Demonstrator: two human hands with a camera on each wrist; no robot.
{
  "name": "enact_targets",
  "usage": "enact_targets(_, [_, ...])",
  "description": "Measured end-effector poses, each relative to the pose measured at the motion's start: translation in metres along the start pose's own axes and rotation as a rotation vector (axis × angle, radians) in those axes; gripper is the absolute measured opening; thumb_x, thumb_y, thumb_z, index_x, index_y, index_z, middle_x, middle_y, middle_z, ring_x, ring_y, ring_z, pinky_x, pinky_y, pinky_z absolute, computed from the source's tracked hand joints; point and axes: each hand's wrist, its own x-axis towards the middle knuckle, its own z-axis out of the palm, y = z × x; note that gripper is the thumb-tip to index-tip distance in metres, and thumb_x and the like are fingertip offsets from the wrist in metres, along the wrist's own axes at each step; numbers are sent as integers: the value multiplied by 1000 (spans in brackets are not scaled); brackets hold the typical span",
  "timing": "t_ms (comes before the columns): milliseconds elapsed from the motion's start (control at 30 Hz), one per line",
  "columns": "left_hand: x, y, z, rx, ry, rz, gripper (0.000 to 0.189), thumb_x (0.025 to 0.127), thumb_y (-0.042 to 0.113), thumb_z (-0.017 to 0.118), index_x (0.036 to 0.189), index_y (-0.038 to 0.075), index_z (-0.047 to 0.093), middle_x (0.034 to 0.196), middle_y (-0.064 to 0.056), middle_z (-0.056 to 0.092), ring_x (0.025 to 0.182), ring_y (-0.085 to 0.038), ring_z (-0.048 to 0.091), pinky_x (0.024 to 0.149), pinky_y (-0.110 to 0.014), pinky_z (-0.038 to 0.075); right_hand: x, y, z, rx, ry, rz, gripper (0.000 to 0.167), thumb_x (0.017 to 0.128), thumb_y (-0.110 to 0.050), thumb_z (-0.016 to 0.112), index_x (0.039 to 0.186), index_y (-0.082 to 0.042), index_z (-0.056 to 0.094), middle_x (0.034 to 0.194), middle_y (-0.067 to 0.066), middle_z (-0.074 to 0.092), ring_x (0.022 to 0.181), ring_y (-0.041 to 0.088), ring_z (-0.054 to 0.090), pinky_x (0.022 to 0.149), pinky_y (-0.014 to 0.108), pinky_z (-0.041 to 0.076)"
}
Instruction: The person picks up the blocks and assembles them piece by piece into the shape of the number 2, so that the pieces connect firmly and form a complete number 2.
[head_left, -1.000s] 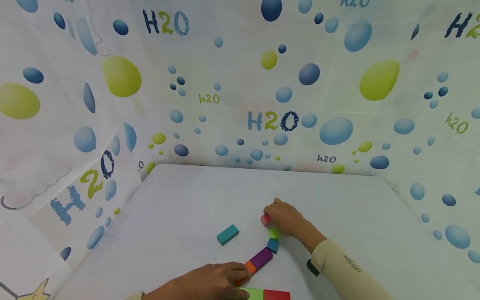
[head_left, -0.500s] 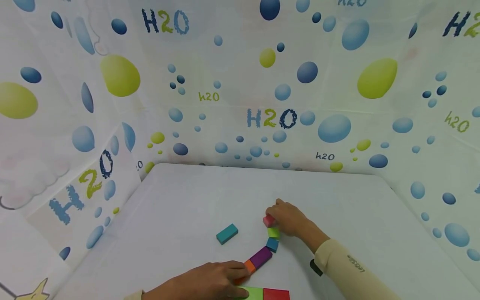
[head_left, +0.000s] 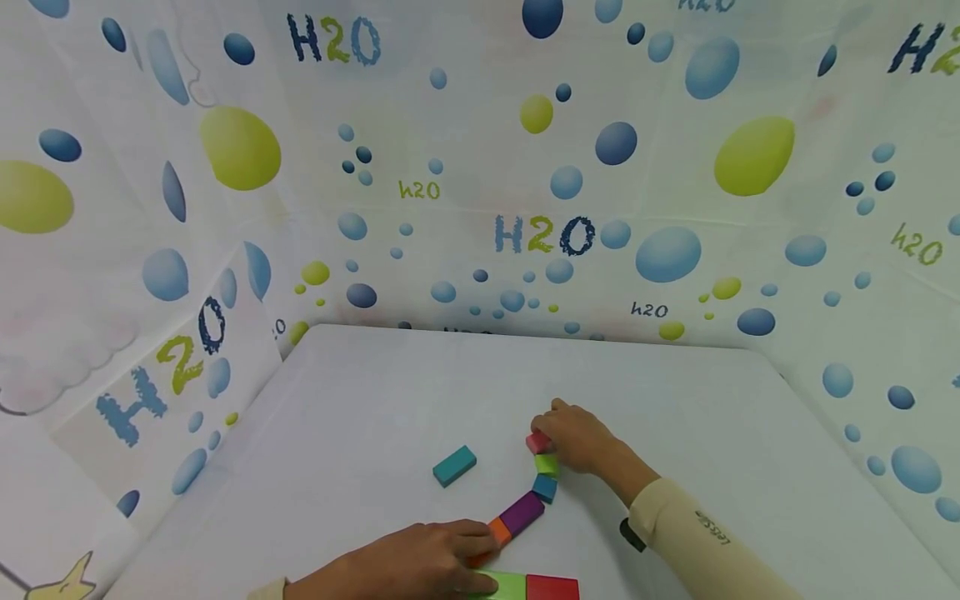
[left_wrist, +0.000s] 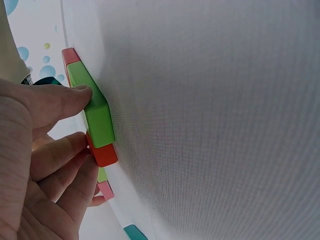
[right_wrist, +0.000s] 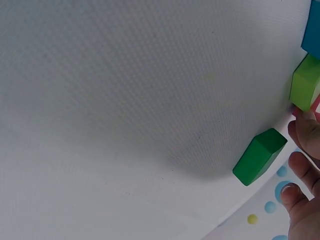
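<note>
My left hand [head_left: 420,557] lies low in the head view, its thumb on a light green block [left_wrist: 97,117] and its fingertips at an orange block [left_wrist: 105,155]. A red block [head_left: 552,588] adjoins the light green one. From the orange block a curved row runs away through a purple block [head_left: 522,514], a blue block [head_left: 545,488], a lime block [head_left: 547,465] and a pink block [head_left: 537,442]. At the row's far end my right hand [head_left: 579,435] pinches the pink block, partly covering it; its other fingers are spread in the right wrist view.
A teal block [head_left: 454,467] lies alone left of the row on the white table [head_left: 360,400]. In the right wrist view, a dark green block [right_wrist: 260,156] lies near the right fingers. A bubble-printed cloth [head_left: 465,133] hangs behind and beside the table.
The right hand and the pink block have shifted slightly right and closer to the lime block since one second ago. The left hand has stayed in place.
</note>
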Motion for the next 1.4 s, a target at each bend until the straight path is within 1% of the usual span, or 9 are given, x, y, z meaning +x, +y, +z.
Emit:
enact_targets(267, [0,-1,1,-1,14,10,29,101,36,62,127,28,72,129,3,62,122,-11,54,88,-10,49,0,-1,1,12,-16,-6,29,85,-12,82,112,-18,72,91,-5,63,88,13,50,77,28,53])
enact_targets(433, [0,-2,1,4,3,4,30,100,36,63,129,30,71,131,3,62,122,-11,53,88,-10,50,0,-1,1,5,-14,-15,31,85,-13,83,113,-19,71,91,-6,66,88,13,50,76,28,53])
enact_targets(667, [1,-3,0,-5,0,2,31,100,35,64,130,30,70,132,3,62,124,-11,53,89,-11,50,-2,0,2,5,-21,7,37,84,-13,84,118,-19,70,94,-5,69,89,14,50,77,29,52])
enact_targets(833, [2,-3,-2,-76,-23,-47,35,99,38,63,133,29,69,135,6,62,126,-10,53,93,-12,49,-5,2,2,-8,9,48,46,82,-12,85,124,-21,68,97,-4,71,93,15,53,80,31,54])
enact_targets(900, [2,-3,-4,-116,-44,-80,38,100,42,61,135,29,67,137,7,61,128,-10,53,93,-14,50,-6,3,1,-29,38,59,48,81,-11,84,125,-20,68,101,-3,73,96,16,56,82,32,55])
enact_targets(1000, [5,-5,-7,-157,-72,-112,41,100,47,58,135,28,67,136,8,62,130,-12,52,92,-19,52,-9,9,-1,-81,90,66,47,81,-10,84,125,-17,68,107,0,74,98,19,57,83,33,55])
enact_targets(1133, [9,-7,-11,-161,-81,-120,33,102,39,60,132,27,69,132,11,64,128,-11,53,93,-23,53,-12,17,-5,-120,138,74,46,79,-9,85,122,-13,68,108,2,73,94,20,55,80,34,53])
enact_targets(1233, [11,-10,-12,-180,-75,-128,31,101,29,62,130,25,70,128,13,66,126,-9,54,94,-24,52,-15,22,-7,-112,147,89,44,79,-10,84,120,-12,69,108,3,73,93,21,54,79,35,52])
enact_targets(1400, [13,-14,-13,-253,-59,-154,32,100,20,61,130,21,71,124,15,68,123,-6,56,94,-23,52,-19,28,-6,-88,105,143,40,84,-11,81,122,-12,69,110,4,72,95,22,54,83,36,53])
